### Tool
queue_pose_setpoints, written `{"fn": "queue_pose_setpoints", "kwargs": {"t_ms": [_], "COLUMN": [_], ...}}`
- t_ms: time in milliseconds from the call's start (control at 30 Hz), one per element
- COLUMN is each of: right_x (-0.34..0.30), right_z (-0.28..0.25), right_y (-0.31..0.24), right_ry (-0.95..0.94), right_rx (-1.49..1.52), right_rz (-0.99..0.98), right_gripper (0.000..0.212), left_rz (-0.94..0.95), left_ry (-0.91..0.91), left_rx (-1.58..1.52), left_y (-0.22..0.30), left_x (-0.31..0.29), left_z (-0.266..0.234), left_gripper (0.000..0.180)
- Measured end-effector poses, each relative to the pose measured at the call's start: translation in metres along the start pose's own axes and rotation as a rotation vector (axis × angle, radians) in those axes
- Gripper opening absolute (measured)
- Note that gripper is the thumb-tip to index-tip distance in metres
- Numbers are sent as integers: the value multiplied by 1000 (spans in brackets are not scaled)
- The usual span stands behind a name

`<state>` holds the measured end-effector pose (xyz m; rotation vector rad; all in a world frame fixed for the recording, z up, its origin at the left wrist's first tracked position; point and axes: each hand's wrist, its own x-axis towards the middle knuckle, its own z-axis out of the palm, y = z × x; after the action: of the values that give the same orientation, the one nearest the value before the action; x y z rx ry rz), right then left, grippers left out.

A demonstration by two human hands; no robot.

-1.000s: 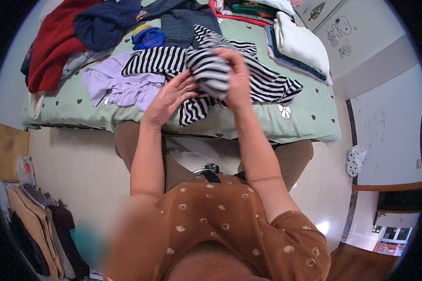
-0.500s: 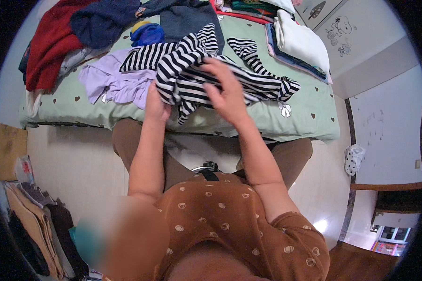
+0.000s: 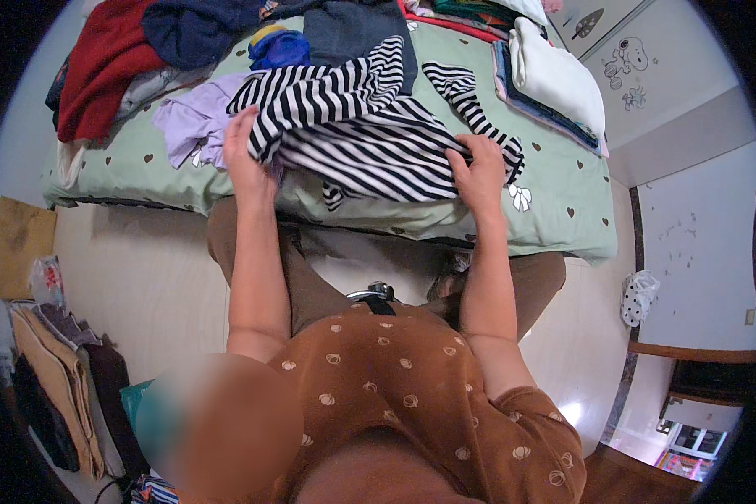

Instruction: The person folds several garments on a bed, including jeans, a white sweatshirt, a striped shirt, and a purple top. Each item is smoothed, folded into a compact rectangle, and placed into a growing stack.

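Observation:
A black-and-white striped long-sleeved shirt (image 3: 365, 151) lies spread and partly raised on the green bed cover (image 3: 563, 210). At its left end my left hand (image 3: 248, 155) is closed on the cloth's edge. My right hand (image 3: 480, 172) grips the fabric at the opposite end, thumb on top. One striped sleeve (image 3: 462, 97) stretches away to the far right; another part of the shirt points up toward the dark grey garment (image 3: 349, 34). Beneath and beside my left hand lies a crumpled lilac garment (image 3: 193, 122).
Red (image 3: 109, 67) and navy (image 3: 197, 34) clothes are heaped at the far left, near a rolled blue and yellow item (image 3: 279, 48). Folded clothes with a white piece (image 3: 554, 71) on top form a stack at the right. Folded fabrics (image 3: 67, 395) stand on the floor at left.
My right hand has moved right, from above the middle of the shirt to its right end, and closed there. The shirt is now pulled wider and flatter between my hands.

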<state>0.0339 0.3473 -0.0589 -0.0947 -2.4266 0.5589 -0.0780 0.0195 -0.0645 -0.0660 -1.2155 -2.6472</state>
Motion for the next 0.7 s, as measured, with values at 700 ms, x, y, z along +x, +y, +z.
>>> {"fn": "queue_pose_setpoints", "kwargs": {"t_ms": [700], "right_x": [-17], "right_z": [-21], "right_y": [33], "right_ry": [178], "right_rx": [36], "right_rz": [24], "right_gripper": [13], "left_rz": [53], "left_ry": [-631], "left_rx": [990], "left_y": [31], "left_x": [-11], "left_z": [60], "left_gripper": [25]}}
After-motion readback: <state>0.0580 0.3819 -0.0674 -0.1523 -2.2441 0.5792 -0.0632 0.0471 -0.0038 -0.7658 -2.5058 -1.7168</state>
